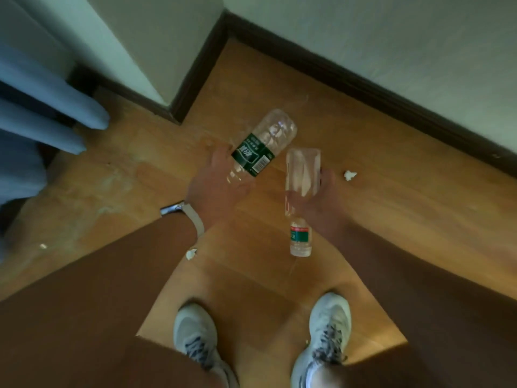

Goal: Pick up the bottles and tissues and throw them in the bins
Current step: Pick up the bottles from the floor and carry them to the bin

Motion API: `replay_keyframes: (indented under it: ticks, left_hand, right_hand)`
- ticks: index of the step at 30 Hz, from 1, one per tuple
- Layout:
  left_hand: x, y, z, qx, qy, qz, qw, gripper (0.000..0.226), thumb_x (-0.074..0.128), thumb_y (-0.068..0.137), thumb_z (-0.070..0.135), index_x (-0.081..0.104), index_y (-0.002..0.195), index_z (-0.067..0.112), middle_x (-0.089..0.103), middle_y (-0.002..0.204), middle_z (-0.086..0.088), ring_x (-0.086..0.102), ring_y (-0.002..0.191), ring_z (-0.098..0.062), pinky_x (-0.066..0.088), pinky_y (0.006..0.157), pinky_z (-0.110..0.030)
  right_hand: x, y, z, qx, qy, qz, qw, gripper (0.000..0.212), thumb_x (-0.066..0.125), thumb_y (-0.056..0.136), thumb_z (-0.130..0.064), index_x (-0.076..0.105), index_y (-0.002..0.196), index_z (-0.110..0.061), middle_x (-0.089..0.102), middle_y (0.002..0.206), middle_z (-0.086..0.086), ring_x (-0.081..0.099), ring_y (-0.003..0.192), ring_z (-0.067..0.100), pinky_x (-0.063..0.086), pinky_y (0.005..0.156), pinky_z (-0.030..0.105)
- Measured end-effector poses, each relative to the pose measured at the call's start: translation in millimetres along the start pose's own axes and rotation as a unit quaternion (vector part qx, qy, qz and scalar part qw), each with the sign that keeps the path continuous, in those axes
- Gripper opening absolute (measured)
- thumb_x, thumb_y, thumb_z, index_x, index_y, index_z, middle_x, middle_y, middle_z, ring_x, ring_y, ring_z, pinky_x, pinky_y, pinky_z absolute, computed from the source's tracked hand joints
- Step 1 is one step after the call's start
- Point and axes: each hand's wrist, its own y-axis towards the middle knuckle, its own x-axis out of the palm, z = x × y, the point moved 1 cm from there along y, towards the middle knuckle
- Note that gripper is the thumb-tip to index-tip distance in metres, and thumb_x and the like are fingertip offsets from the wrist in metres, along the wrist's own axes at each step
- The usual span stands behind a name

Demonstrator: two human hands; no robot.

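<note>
The left hand [214,182] grips a clear plastic bottle with a dark green label [258,148] by its narrower end. The bottle is tilted and its base points away towards the wall corner. A watch [179,207] with a pale strap sits on that wrist.

The right hand [321,198] curls round a second clear bottle [303,172], which stands nearly upright in the view and lies just beside the first without touching it. Below this hand shows a narrower stretch with a red and green label [300,233]. I cannot tell whether it belongs to the same bottle or to another one.

Both bottles are held above the wooden floor [391,208]. Crumpled white tissues lie on the boards:
- one scrap [350,175] just to the right of the right hand
- another scrap [191,254] below the left wrist
- a small bit [42,246] well off to the left

Two pale grey trainers [195,331] stand at the bottom of the view. A dark skirting board [363,88] runs along the pale wall, and a blue curtain [47,91] hangs at the left.
</note>
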Motion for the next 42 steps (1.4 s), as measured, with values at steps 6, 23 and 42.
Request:
replay_keyframes:
  ticks: [6, 23, 42]
  left_hand:
    - [-84, -86, 74, -0.035, -0.033, 0.022, 0.999, 0.077, 0.079, 0.078, 0.035, 0.036, 0.142, 0.027, 0.050, 0.135, 0.002, 0.055, 0.116, -0.018, 0.045, 0.086, -0.032]
    - [-291, -265, 273, -0.093, -0.162, 0.011, 0.982, 0.045, 0.078, 0.080, 0.033, 0.047, 0.113, 0.040, 0.061, 0.100, 0.023, 0.060, 0.082, 0.014, 0.048, 0.071, -0.019]
    - [-425, -356, 370, 0.118, -0.217, -0.052, 0.968, 0.051, 0.073, 0.082, 0.039, 0.046, 0.126, 0.042, 0.059, 0.114, 0.016, 0.061, 0.098, -0.006, 0.054, 0.079, -0.032]
  right_hand:
    - [-80, -101, -70, -0.002, 0.026, -0.013, 1.000, 0.061, 0.077, 0.077, -0.034, 0.043, 0.127, -0.024, 0.058, 0.114, -0.002, 0.060, 0.089, 0.009, 0.039, 0.053, 0.015]
    - [-253, -350, -228, -0.043, 0.069, -0.005, 0.997, 0.064, 0.076, 0.081, -0.032, 0.039, 0.133, -0.027, 0.056, 0.097, -0.020, 0.060, 0.082, 0.000, 0.045, 0.058, 0.017]
    - [-334, -557, -326, -0.129, 0.166, 0.182, 0.961, 0.061, 0.073, 0.084, -0.032, 0.037, 0.133, -0.040, 0.058, 0.107, -0.021, 0.062, 0.095, 0.006, 0.056, 0.078, 0.030]
